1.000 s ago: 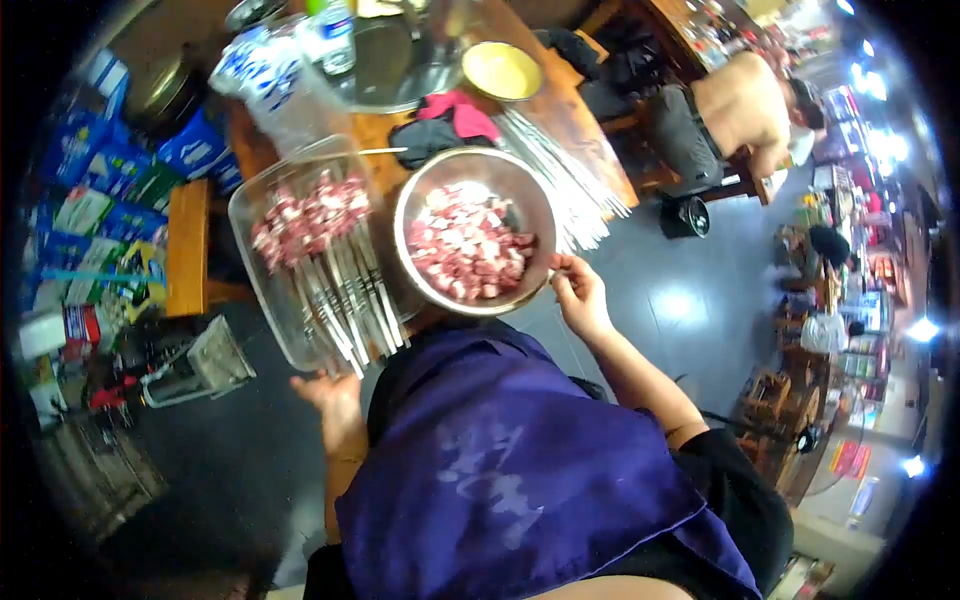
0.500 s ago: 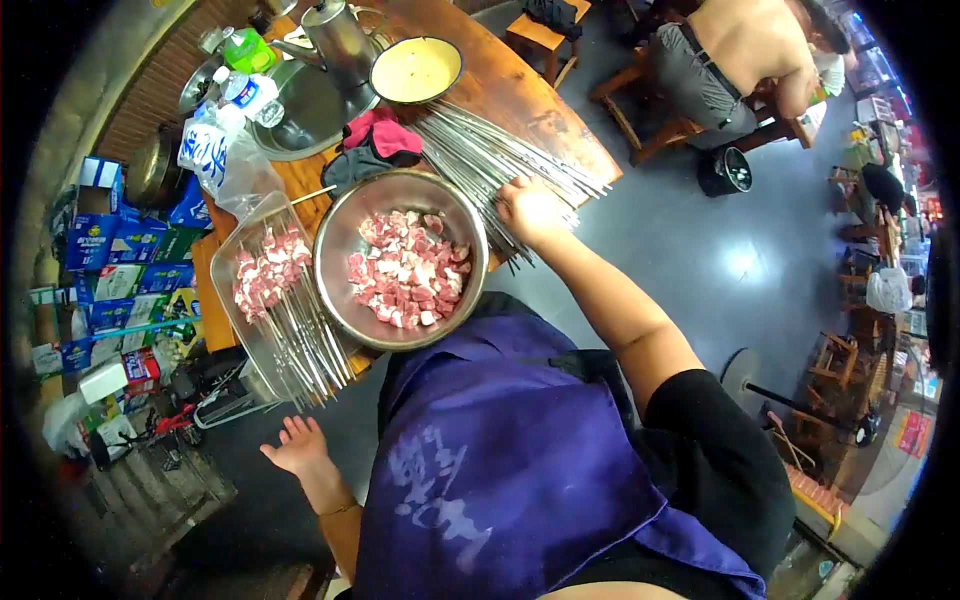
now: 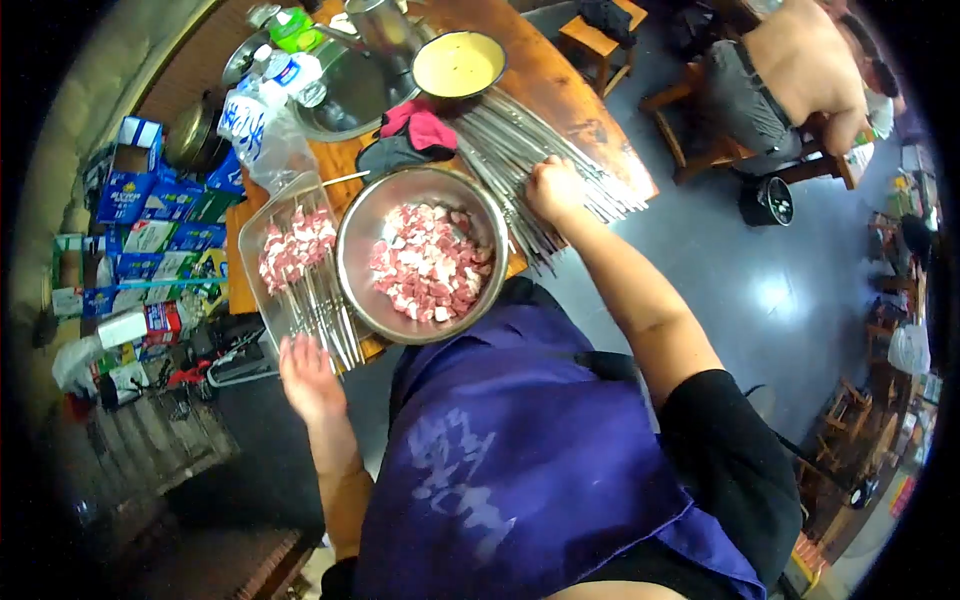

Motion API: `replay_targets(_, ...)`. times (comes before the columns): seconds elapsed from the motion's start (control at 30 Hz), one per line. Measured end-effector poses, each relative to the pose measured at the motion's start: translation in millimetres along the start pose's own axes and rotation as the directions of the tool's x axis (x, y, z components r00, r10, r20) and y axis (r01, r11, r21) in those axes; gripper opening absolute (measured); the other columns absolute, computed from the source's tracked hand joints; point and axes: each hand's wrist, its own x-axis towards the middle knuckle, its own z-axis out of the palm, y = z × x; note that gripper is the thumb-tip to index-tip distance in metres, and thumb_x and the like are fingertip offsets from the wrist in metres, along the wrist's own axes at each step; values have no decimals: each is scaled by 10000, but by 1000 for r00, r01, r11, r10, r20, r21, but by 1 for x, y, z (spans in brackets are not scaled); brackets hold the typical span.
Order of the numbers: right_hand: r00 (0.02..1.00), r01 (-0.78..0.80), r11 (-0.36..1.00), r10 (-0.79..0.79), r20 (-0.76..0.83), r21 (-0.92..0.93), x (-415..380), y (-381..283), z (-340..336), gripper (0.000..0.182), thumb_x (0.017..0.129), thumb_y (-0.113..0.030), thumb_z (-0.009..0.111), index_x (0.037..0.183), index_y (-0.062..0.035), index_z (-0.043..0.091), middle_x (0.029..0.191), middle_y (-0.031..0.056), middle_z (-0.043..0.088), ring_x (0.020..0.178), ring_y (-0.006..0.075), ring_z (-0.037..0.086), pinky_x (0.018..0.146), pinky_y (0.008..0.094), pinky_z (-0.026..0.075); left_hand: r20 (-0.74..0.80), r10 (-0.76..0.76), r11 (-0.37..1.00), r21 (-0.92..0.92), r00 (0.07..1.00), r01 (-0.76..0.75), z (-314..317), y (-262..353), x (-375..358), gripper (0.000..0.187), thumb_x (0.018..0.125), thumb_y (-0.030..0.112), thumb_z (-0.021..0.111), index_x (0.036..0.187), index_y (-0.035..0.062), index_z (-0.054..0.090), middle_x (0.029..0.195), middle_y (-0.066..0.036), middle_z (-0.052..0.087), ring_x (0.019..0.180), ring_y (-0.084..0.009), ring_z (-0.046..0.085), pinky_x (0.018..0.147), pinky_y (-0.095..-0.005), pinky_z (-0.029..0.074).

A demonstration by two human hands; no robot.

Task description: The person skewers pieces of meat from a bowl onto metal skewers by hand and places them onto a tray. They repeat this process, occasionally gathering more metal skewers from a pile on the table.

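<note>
My right hand is closed over the pile of bare metal skewers on the wooden table; whether its fingers grip one is hidden. Left of it, a steel bowl holds cut pieces of raw meat. A clear plastic tray beside the bowl holds skewers threaded with meat, their bare ends pointing toward me. My left hand, fingers spread and holding nothing, is at the near end of the tray, close to the skewer ends.
Behind the bowl lie pink and grey gloves, a yellow bowl, a steel basin and plastic bottles. Boxes are stacked at left. A person sits at upper right near a black bucket.
My left hand has moved up toward the tray's near end. My right hand stays over the skewer pile, its fingers closed. The view has shifted, with the table things further right.
</note>
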Motion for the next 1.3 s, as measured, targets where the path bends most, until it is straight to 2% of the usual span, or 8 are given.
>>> replay_targets(0.2,942,-42,990,-5,335,134,-2,1,-40,177,740,-222,594,818,-86,678,828,189,672,792,369,655,731,467,525,613,-2,829,443,790,-341,97,-23,42,322,938,122,562,1241,15,549,1057,-95,648,958,-195,621,878,-302,485)
replay_targets(0.33,946,60,980,-118,303,192,-14,10,-46,165,735,-184,596,863,-91,643,800,181,667,781,363,653,706,468,521,791,-21,250,596,612,-763,132,-69,71,238,827,149,666,1057,86,667,926,-115,664,820,-246,657,751,-323,527)
replay_targets(0.5,976,-43,953,-25,218,299,-39,2,-72,202,782,-147,556,965,-83,613,802,203,652,801,392,636,745,471,499,771,-121,-196,599,625,-776,149,-99,78,239,763,308,697,856,91,658,886,-111,650,872,-310,633,746,-437,505)
replay_targets(0.67,967,-141,781,-23,254,609,-86,22,-63,254,885,-142,535,1107,-45,610,703,145,619,671,275,619,632,382,483,694,-116,252,712,710,-655,136,-109,86,157,839,220,645,846,63,658,782,-72,653,755,-246,647,656,-363,515)
replay_targets(0.73,912,-354,599,52,406,718,-106,25,-67,253,899,-111,539,1129,-35,614,649,63,585,602,156,578,564,307,460,607,-151,696,626,780,-352,132,-106,78,135,894,158,590,848,49,656,758,-44,644,722,-189,645,623,-308,511)
replay_targets(0.83,836,-536,368,104,539,760,-124,2,-114,208,915,-62,522,1089,-16,626,666,-30,522,596,35,468,529,216,396,448,-390,895,389,805,217,124,-83,66,103,929,131,559,979,73,627,825,-18,633,767,-136,617,628,-258,491)
replay_targets(1.0,782,-444,442,-234,578,779,-133,-26,-146,233,913,-25,480,1104,18,605,761,-24,560,660,28,471,587,208,418,397,-568,789,12,721,615,117,-70,52,131,910,212,630,1011,131,620,876,-6,634,770,-143,602,632,-270,480)
replay_targets(1.3,735,-97,578,-508,450,810,-134,-67,-185,284,873,-19,517,1137,-10,623,741,127,637,616,160,601,614,294,498,570,-416,547,-466,709,696,126,-40,25,152,967,93,491,1003,6,610,960,-108,661,959,-221,643,972,-394,503)
